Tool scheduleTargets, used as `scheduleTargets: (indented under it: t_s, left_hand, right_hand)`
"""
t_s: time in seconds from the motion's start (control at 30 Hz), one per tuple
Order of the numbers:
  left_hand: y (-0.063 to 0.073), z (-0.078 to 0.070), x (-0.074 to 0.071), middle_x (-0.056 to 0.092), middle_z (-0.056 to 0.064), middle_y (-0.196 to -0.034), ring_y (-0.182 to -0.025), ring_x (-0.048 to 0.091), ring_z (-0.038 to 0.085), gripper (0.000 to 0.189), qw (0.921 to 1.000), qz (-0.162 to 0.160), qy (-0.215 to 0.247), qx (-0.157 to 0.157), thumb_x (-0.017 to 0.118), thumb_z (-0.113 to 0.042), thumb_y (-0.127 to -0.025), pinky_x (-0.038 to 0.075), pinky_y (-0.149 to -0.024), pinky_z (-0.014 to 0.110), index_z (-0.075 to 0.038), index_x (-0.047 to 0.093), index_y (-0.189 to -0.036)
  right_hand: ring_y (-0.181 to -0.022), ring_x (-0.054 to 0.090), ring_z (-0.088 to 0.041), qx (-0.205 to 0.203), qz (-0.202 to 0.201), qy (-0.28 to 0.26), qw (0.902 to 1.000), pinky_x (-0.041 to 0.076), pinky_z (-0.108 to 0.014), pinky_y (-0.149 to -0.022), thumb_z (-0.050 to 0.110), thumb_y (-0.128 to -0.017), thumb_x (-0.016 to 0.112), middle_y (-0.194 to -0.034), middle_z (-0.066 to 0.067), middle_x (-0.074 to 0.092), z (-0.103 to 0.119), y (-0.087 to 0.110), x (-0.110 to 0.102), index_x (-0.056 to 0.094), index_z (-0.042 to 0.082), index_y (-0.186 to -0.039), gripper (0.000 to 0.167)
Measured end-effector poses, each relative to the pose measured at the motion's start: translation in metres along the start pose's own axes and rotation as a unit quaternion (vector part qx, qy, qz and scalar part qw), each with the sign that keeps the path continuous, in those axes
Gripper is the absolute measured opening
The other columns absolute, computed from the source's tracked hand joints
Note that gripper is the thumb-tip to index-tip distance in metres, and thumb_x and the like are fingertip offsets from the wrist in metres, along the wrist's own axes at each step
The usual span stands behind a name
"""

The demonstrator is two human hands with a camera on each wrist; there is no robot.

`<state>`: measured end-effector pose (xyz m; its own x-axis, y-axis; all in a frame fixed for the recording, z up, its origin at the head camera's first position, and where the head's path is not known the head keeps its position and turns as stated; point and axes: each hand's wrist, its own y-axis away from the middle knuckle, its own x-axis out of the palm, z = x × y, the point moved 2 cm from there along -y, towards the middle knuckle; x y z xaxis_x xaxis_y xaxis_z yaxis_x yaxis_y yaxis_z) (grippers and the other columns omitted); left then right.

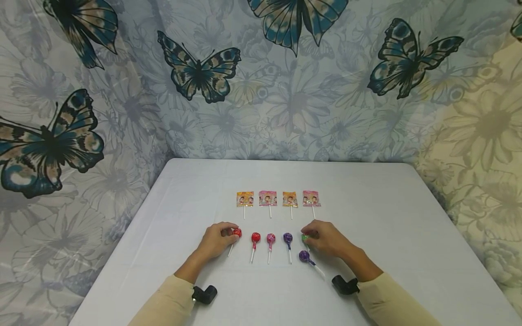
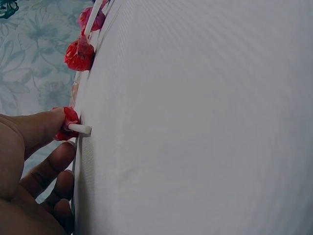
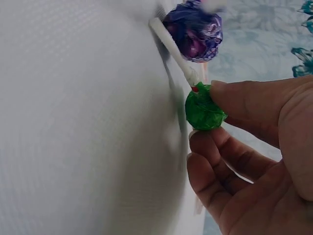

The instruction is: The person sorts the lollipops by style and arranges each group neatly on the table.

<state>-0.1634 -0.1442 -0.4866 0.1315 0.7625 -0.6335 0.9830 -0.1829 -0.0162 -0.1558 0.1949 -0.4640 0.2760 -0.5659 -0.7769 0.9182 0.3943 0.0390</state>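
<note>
My left hand [image 1: 218, 241] pinches the head of a red-wrapped lollipop [image 1: 237, 232] at the left end of the near row; its white stick points down toward me. In the right wrist view, my right hand [image 3: 249, 161] pinches a green-wrapped lollipop [image 3: 204, 108] between thumb and fingers. Between the hands lie a red lollipop [image 1: 255, 237], a pink lollipop [image 1: 271, 238] and a purple lollipop [image 1: 287, 238], sticks toward me. Another purple lollipop [image 1: 304, 256] lies slanted just below the green one, partly beside my right hand.
Farther back, a row of flat-packed lollipops in orange wrappers [image 1: 245, 199] and pink wrappers [image 1: 268, 198] lies on the white table [image 1: 195, 190]. Butterfly-printed cloth [image 1: 293, 113] hangs behind and beside the table. A black wrist camera [image 1: 205, 294] sits on each wrist.
</note>
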Motion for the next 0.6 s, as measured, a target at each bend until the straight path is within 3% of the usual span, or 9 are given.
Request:
scheduleTargets:
  t_s: [0.2,0.6]
  left_hand:
    - [-0.0001,0.0001,0.0003,0.056,-0.006,-0.08,-0.075,0.049,0.015,0.024,1.0,-0.001,0.001,-0.004,0.078,-0.011,-0.081,0.041,-0.066,0.033,-0.013,0.073,-0.104]
    - [0.0001,-0.0013,0.0001,0.056,-0.005,-0.08,-0.074,0.049,0.015,0.024,1.0,0.003,-0.002,-0.004,0.078,-0.011,-0.082,0.041,-0.065,0.032,-0.013,0.073,-0.105]
  right_hand:
    - [-0.091,0.06,-0.016,0.003,0.004,0.003,1.0,0.049,-0.04,-0.084,0.006,-0.084,0.074,-0.093,0.007,0.062,-0.0013,-0.002,0.0022,0.072,0.007,-0.105,0.021]
    - [-0.086,0.058,-0.015,0.009,-0.001,0.001,1.0,0.048,-0.036,-0.075,0.012,-0.085,0.074,-0.094,0.005,0.061,-0.0011,0.0011,-0.0014,0.069,0.008,-0.111,0.027]
